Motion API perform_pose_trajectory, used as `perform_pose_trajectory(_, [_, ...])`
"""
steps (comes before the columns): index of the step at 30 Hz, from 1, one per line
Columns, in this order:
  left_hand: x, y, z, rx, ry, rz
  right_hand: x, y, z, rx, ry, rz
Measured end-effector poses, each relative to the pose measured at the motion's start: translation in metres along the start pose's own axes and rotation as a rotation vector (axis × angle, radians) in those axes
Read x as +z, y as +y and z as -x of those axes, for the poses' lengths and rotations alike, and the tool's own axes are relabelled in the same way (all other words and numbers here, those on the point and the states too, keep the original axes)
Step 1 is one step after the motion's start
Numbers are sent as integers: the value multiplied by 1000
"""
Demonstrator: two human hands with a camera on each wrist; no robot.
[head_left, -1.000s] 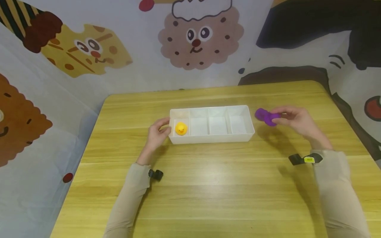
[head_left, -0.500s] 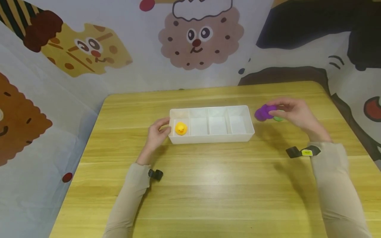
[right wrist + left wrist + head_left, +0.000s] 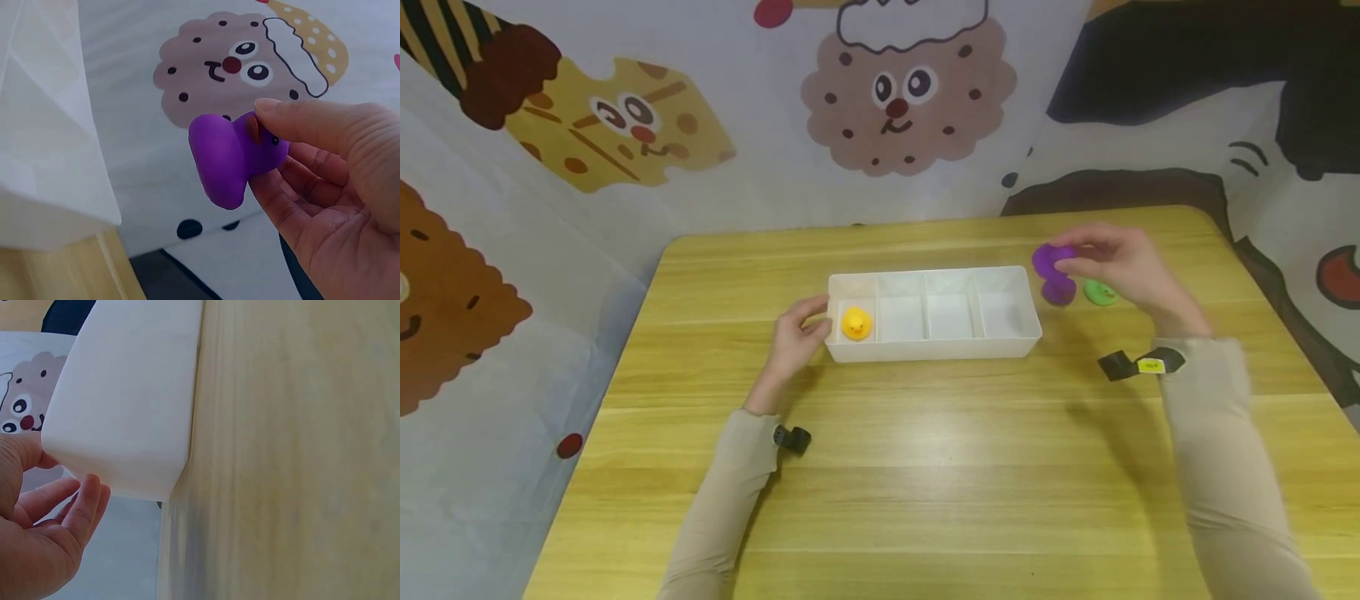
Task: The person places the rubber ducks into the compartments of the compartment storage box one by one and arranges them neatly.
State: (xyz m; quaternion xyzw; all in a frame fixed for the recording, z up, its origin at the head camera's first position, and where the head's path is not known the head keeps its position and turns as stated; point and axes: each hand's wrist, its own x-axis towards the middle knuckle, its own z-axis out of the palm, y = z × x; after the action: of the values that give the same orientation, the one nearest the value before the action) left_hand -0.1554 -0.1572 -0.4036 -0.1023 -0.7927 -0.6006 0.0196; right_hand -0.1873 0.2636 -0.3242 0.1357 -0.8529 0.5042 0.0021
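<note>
The right hand (image 3: 1116,262) pinches a purple duck (image 3: 1047,258) in the air, just right of the tray (image 3: 1026,329). A second purple toy (image 3: 1058,292) and a green one (image 3: 1101,292) lie below. The left hand (image 3: 793,337), fingers loosely curved, touches the tray's left end beside the yellow duck (image 3: 856,323). No readable writing.

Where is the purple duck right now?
The purple duck is pinched in the right hand, lifted above the table just past the right end of the white tray, beside a green toy.
</note>
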Motion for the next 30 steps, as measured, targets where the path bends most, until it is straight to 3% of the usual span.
perform_pose_trajectory(19, [-1,-3,1,13,-10,15,36,-26,-29,-157,-64,-182])
perform_pose_trajectory(26, [-2,-30,-7,18,3,15,48,-34,-36,-137,-99,-177])
perform_pose_trajectory(30, [-1,-35,-9,26,17,1,55,-36,-41,-150,-123,-192])
